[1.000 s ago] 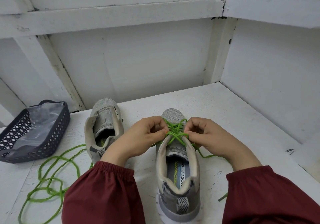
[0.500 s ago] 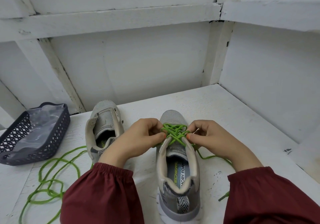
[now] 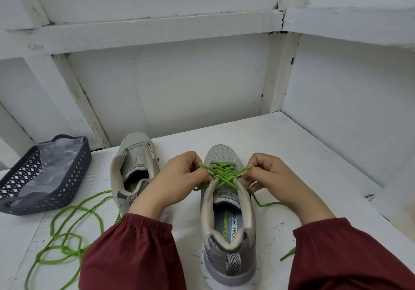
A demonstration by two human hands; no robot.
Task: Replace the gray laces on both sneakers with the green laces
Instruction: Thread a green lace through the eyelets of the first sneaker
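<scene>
The green lace (image 3: 222, 174) is pinched at the sneaker's (image 3: 223, 155) nine o'clock by the left hand (image 3: 177, 182) and three o'clock by the right hand (image 3: 276, 177), probably to be pulled tight.

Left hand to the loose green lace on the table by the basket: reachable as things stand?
Probably yes, once freed. The left hand is pinching the threaded lace on the laced sneaker; the loose green lace lies uncovered on the table beside its sleeve.
</scene>
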